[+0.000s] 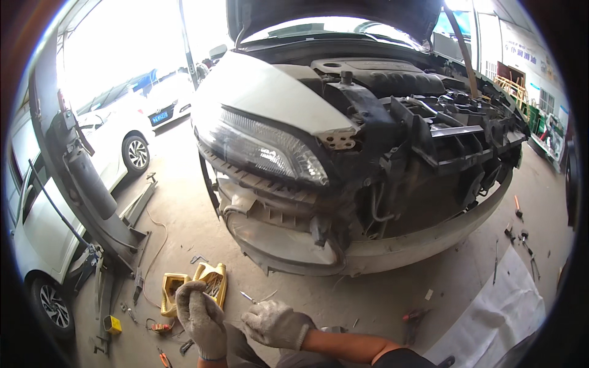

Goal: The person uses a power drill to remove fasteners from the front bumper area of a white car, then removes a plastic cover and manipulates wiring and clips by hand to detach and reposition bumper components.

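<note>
Head view: yellow case [223,279] apparently lies just beyond the left hand [202,320].

the head view looks out from the wearer's own head, through a wide fisheye lens that rounds the frame's edges into black and bends straight lines. it faces ahead and tilts down. nearest the lens, at the lower centre, are the gloved left hand [202,322] and right hand [276,323]; farther off, the stripped car front [362,147] fills the middle. a grey lift column [46,104] curves along the left side, and concrete floor [392,288] spreads below.
</note>
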A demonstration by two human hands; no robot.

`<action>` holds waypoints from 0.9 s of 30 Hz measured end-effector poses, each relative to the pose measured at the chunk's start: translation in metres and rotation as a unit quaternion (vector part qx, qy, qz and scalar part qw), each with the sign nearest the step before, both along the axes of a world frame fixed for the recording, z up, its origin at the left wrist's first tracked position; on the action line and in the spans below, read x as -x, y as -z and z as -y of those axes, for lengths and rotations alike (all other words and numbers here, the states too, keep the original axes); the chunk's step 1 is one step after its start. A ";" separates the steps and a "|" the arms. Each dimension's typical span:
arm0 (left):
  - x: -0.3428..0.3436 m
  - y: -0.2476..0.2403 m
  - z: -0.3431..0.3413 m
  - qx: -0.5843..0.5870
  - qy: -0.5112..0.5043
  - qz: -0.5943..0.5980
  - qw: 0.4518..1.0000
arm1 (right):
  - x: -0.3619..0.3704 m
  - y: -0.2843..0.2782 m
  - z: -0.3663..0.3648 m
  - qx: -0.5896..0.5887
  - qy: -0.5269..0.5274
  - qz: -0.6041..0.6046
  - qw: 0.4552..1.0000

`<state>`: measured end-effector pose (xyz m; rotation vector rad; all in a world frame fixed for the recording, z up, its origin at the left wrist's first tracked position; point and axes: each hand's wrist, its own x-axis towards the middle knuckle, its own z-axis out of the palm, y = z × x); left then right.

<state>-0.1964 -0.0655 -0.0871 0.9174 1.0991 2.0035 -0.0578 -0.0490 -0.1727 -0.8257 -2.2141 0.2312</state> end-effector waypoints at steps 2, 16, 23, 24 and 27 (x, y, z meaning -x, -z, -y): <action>-0.004 -0.001 -0.004 0.002 0.015 0.016 1.000 | -0.008 -0.006 -0.004 0.010 0.008 0.030 0.999; -0.033 0.049 -0.038 0.067 0.084 -0.125 0.986 | -0.038 0.029 -0.030 0.082 0.030 -0.005 0.996; -0.028 0.072 -0.026 0.169 0.232 -0.177 0.942 | -0.062 0.007 -0.018 0.157 0.001 -0.066 0.985; -0.025 0.067 -0.028 0.196 0.252 -0.173 0.932 | -0.066 0.001 -0.017 0.165 -0.005 -0.081 0.983; -0.021 0.049 -0.034 0.225 0.371 -0.193 0.880 | -0.078 0.007 -0.014 0.158 0.013 -0.064 0.985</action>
